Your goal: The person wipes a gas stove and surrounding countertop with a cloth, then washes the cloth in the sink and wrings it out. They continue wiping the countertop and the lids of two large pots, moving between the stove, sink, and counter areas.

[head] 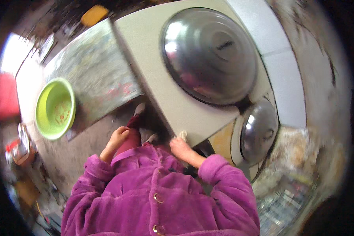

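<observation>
My right hand [180, 147] is at the near corner of a cream-coloured stove counter [200, 126], closed around a small whitish cloth [183, 135] that pokes out past the fingers. Over my dark red trouser leg [132, 141] hangs my left hand [119, 137], fingers curled in and nothing visible in it. A large domed metal wok lid [203, 76] sits on the counter, beyond my right hand. To its right, a smaller domed metal lid [258, 132] covers a second spot on the stove.
A light green plastic basin [54, 109] stands at the left edge of a worn grey tabletop [97, 65]. White tiles [283, 73] run along the counter's far right side. A yellow-orange object [94, 15] is at the top left. Concrete floor [85, 153] shows at left.
</observation>
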Demonstrator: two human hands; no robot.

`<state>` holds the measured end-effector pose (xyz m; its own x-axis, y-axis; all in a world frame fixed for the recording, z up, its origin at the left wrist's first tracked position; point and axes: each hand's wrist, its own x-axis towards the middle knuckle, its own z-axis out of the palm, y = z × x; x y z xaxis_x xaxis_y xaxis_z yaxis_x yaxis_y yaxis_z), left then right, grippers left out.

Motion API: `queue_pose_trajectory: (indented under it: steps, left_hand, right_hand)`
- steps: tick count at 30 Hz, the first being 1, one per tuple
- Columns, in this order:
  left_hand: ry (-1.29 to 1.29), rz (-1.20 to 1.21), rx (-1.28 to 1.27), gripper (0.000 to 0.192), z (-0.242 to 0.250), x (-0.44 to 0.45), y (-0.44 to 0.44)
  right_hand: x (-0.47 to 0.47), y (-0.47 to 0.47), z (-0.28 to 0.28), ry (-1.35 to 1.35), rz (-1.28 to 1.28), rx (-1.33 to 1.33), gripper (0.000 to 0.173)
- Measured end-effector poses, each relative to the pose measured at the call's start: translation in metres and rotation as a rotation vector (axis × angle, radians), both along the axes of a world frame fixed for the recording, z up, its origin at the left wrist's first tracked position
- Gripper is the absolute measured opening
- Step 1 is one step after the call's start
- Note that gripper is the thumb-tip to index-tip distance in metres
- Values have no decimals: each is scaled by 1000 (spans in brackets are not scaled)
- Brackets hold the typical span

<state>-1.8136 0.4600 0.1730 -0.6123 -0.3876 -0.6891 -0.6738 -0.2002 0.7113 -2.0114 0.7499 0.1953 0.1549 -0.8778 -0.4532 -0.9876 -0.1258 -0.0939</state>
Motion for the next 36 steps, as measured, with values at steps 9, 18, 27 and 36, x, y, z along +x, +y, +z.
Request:
queue_pose_trajectory:
  steps: [9,18,27,36]
  left_hand:
    - [61,-366,137,25,46,-102,58]
    - [170,-559,-274,30,48,-200,46]
    - [11,-117,-893,37,-26,-266,-71]
    - [-298,-68,-1240,45,-23,-307,-35]
  right_hand:
    - [-5,185,74,-359,-1666,-292,38]
    - [-58,161,92,-2173,-2145,-1397,30]
    - [-211,119,87,-1585,-1929,-1699,25]
    - [-281,86,27,68,-1966,-732,61]
